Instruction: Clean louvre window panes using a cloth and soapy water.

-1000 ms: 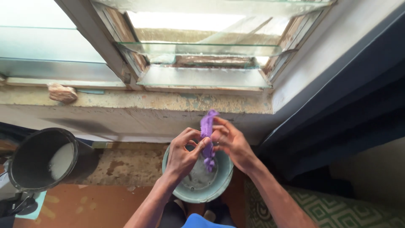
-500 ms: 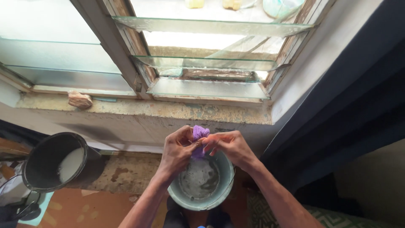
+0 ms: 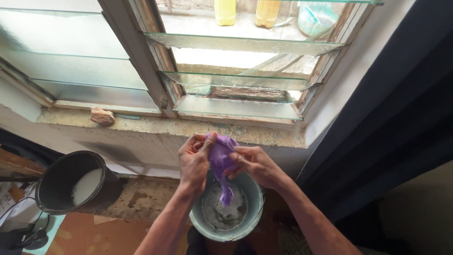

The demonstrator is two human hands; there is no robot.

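Now unbunched and hanging lower than half a second ago, purple cloth [image 3: 221,163] gripped by left hand [image 3: 194,160] and right hand [image 3: 255,165] at its top, long axis vertical, tail dangling into grey bucket [image 3: 252,215] directly beneath

My left hand [image 3: 194,160] covers one side of the purple cloth [image 3: 221,163], so I cannot see how far it is bunched there. The cloth hides part of the grey bucket [image 3: 250,215]'s soapy bottom. The two yellow bottles [image 3: 245,12] are cut off by the top edge. The dark tangle [image 3: 21,236] at the bottom-left corner is too cropped to identify.
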